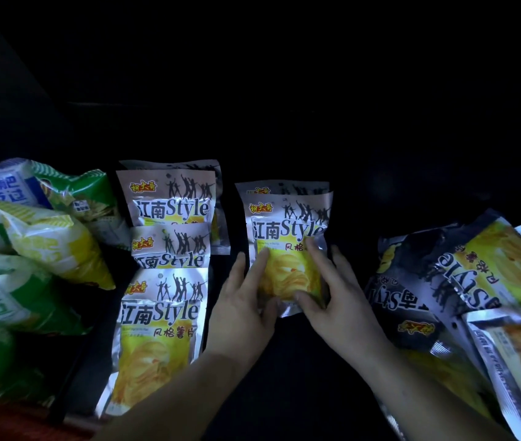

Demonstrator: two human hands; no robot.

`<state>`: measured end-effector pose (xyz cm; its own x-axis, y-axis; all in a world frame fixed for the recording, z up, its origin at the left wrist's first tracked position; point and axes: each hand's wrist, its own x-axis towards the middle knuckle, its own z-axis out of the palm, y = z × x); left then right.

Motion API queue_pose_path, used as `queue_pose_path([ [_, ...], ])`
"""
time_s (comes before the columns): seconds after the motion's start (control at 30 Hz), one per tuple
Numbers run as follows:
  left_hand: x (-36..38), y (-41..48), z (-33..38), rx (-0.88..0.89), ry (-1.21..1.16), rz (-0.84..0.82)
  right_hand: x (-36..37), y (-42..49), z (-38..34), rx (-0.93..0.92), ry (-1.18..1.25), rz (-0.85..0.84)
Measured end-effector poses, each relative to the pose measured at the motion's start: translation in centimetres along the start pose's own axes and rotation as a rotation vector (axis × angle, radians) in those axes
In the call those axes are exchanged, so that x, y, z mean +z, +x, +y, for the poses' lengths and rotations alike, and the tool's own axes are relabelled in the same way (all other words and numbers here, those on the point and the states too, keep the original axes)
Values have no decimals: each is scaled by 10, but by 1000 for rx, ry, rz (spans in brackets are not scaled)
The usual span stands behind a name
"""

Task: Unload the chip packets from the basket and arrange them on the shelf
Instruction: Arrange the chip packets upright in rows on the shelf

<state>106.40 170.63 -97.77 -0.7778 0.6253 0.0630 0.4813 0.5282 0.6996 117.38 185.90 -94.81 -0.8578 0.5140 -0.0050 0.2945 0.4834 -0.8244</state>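
You have one silver foil chip packet with a yellow crisp picture (288,249) standing upright near the middle of the dark shelf (284,377), and both hands are on its lower half. Your left grip (246,307) closes on the packet's lower left edge, thumb at the bottom seam, and your right grip (342,300) does the same on the lower right. It leans against a second identical silver packet (281,186) just behind it, so a new row seems to be started here, two deep. Just to the left stands a finished-looking column of the same silver packets (163,281), overlapping front to back, at least four of them. Further left sits a heap of green-and-white puffed snack bags (30,249), not part of your row. To the right, a loose pile of silver-and-yellow packets (475,265) lies flat and upside down, several overlapping, and these look like the stock not yet placed. You cannot make out the basket itself in this dim light, so whether that pile is inside it is unclear. By my reckoning you are roughly halfway: one column done, a second begun, and that pile on the right to stand up.
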Motion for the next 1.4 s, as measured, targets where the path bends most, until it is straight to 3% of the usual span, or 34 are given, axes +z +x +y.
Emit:
queue_pose_path([
  [0.13,2,-1,-5,-11,14,-59,3,1,-1,0,11,-66],
  [0.63,2,1,-16,112,159,-126,11,-4,11,11,-109,-19],
  [0.8,-2,21,-14,53,83,-126,13,6,2,46,61,36],
  [1.0,-8,11,-2,43,48,-86,-5,28,-18,179,289,220],
  [1.17,-8,19,9,14,80,-226,-9,48,-26,275,307,194],
  [1.4,-16,-15,-4,6,62,-253,-5,68,-13,311,313,109],
])
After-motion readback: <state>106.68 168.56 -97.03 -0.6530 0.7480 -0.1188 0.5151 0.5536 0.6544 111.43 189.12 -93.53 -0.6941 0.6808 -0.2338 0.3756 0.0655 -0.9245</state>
